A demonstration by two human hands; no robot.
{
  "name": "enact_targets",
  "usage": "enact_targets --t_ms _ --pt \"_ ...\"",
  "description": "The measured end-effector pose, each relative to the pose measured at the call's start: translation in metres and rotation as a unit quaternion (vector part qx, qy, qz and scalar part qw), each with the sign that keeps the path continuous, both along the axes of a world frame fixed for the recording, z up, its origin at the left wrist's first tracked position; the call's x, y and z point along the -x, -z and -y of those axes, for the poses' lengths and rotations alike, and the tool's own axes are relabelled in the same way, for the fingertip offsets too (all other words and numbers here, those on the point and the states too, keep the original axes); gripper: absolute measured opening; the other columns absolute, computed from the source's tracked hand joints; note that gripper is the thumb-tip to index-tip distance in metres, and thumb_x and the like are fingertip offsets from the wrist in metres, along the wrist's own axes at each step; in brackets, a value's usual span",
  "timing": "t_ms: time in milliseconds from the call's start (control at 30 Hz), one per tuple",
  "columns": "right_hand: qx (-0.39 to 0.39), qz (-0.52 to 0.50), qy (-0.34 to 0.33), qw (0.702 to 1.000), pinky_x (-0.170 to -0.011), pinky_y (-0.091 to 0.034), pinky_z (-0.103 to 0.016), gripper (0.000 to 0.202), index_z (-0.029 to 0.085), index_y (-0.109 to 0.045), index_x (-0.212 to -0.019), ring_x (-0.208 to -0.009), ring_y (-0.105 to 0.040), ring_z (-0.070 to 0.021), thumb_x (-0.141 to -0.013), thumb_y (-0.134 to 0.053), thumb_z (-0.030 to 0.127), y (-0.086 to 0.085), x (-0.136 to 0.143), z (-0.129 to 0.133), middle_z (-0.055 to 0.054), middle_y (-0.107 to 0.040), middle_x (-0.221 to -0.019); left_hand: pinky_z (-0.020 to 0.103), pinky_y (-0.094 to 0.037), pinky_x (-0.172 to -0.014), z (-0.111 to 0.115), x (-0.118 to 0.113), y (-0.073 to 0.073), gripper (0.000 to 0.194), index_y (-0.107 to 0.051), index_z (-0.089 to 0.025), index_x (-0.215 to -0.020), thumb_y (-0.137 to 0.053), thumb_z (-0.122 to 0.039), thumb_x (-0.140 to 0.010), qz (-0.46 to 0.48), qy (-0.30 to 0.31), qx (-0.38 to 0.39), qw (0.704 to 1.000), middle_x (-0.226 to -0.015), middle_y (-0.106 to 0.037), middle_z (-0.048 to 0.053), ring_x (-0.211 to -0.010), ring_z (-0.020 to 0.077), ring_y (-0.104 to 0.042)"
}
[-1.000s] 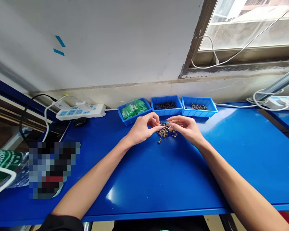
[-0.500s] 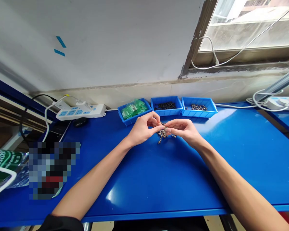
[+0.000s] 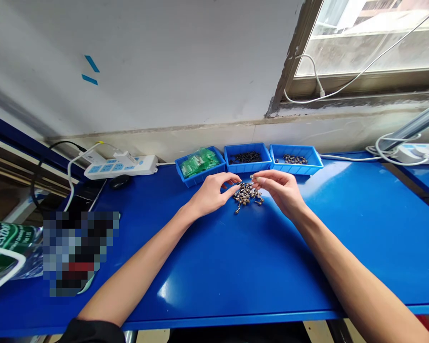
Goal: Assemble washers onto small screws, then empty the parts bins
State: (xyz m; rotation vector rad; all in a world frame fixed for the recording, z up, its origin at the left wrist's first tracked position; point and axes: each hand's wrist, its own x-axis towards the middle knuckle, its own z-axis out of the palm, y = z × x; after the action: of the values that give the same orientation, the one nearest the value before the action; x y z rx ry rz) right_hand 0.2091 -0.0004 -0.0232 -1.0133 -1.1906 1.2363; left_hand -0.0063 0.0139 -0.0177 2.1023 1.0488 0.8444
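Observation:
A small pile of metal parts (image 3: 247,195) lies on the blue table (image 3: 236,257) in front of three bins. My left hand (image 3: 211,194) rests at the pile's left edge, thumb and forefinger apart, fingertips just over the parts. My right hand (image 3: 280,189) hovers at the pile's right side. Its thumb and forefinger pinch a tiny pale part (image 3: 253,177) a little above the pile. What the part is exactly is too small to tell.
Three blue bins stand at the back: one with green packets (image 3: 199,164), one with black screws (image 3: 248,157), one with small metal parts (image 3: 295,159). A white power strip (image 3: 119,166) and cables lie at the back left, and a green-labelled bottle (image 3: 7,247) at the left edge.
My fingertips, which met over the pile half a second ago, have come apart. The right hand has lifted slightly with the tiny part, and the left hand has opened beside the pile.

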Motion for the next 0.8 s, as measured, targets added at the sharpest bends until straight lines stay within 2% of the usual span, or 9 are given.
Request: enact_targets --t_ms 100,200,267,367,433,567,633,800 --pt "-0.018 -0.019 0.109 0.994 -0.075 -0.059 -0.037 0.021 0.024 -0.082 -0.09 -0.078 -0.075 -0.0215 -0.071 -0.08 0.033 0.002 -0.007 -0.005 -0.006 -0.081 -0.097 0.043 -0.052 -0.108 -0.004 0.003 0.013 0.024 -0.073 -0.018 -0.116 -0.061 -0.018 -0.095 -0.104 0.018 -0.08 0.991 -0.126 -0.074 0.011 -0.121 0.0263 -0.066" --pt "-0.013 -0.002 0.189 0.982 -0.072 -0.06 -0.036 0.038 0.025 -0.08 -0.108 -0.087 -0.076 -0.0231 -0.071 -0.074 0.031 0.006 -0.015 -0.011 -0.008 -0.076 -0.121 0.042 -0.055 -0.106 -0.007 0.005 0.022 0.028 -0.075 -0.018 -0.116 -0.058 -0.011 -0.095 -0.15 0.036 -0.111 0.982 -0.124 -0.075 0.01 -0.119 0.0255 -0.067" --pt "-0.009 0.013 0.212 0.977 -0.072 -0.061 -0.036 0.048 0.024 -0.076 -0.117 -0.092 -0.076 -0.0248 -0.07 -0.073 0.031 0.009 -0.018 -0.013 -0.01 -0.07 -0.133 0.04 -0.058 -0.101 -0.008 0.006 0.025 0.026 -0.077 -0.018 -0.111 -0.057 -0.01 -0.095 -0.164 0.036 -0.121 0.978 -0.117 -0.077 0.01 -0.115 0.0253 -0.069" --pt "-0.004 0.018 0.206 0.978 -0.072 -0.062 -0.035 0.051 0.023 -0.074 -0.121 -0.093 -0.076 -0.0247 -0.07 -0.074 0.032 0.01 -0.017 -0.013 -0.011 -0.068 -0.138 0.04 -0.059 -0.097 -0.008 0.007 0.024 0.022 -0.078 -0.018 -0.104 -0.057 -0.013 -0.096 -0.181 0.021 -0.122 0.976 -0.109 -0.078 0.01 -0.109 0.0262 -0.071" --pt "0.0 0.015 0.192 0.981 -0.072 -0.062 -0.034 0.05 0.023 -0.074 -0.119 -0.09 -0.076 -0.0237 -0.07 -0.074 0.032 0.01 -0.016 -0.012 -0.011 -0.07 -0.135 0.04 -0.059 -0.097 -0.007 0.007 0.021 0.023 -0.077 -0.018 -0.108 -0.057 -0.014 -0.096 -0.189 0.009 -0.125 0.974 -0.109 -0.078 0.01 -0.107 0.0263 -0.071" --pt "0.001 0.035 0.159 0.987 -0.073 -0.062 -0.036 0.047 0.024 -0.073 -0.119 -0.087 -0.077 -0.023 -0.073 -0.074 0.034 0.011 -0.015 -0.011 -0.01 -0.073 -0.131 0.044 -0.056 -0.104 -0.005 0.005 0.022 0.037 -0.068 -0.019 -0.13 -0.056 -0.01 -0.096 -0.191 0.009 -0.16 0.968 -0.131 -0.071 0.012 -0.122 0.0269 -0.065" --pt "-0.001 0.043 0.148 0.988 -0.074 -0.062 -0.037 0.046 0.025 -0.072 -0.12 -0.086 -0.077 -0.0229 -0.075 -0.073 0.036 0.012 -0.015 -0.011 -0.01 -0.073 -0.13 0.047 -0.055 -0.106 -0.004 0.003 0.025 0.041 -0.067 -0.02 -0.133 -0.054 -0.008 -0.096 -0.199 0.021 -0.171 0.965 -0.137 -0.068 0.013 -0.127 0.0275 -0.062" --pt "0.006 0.03 0.145 0.989 -0.074 -0.061 -0.037 0.047 0.025 -0.073 -0.119 -0.083 -0.076 -0.0225 -0.074 -0.075 0.036 0.011 -0.013 -0.01 -0.01 -0.073 -0.129 0.047 -0.058 -0.099 -0.006 0.002 0.03 0.028 -0.074 -0.016 -0.117 -0.053 -0.011 -0.099 -0.192 0.023 -0.165 0.967 -0.12 -0.075 0.016 -0.115 0.0289 -0.069"
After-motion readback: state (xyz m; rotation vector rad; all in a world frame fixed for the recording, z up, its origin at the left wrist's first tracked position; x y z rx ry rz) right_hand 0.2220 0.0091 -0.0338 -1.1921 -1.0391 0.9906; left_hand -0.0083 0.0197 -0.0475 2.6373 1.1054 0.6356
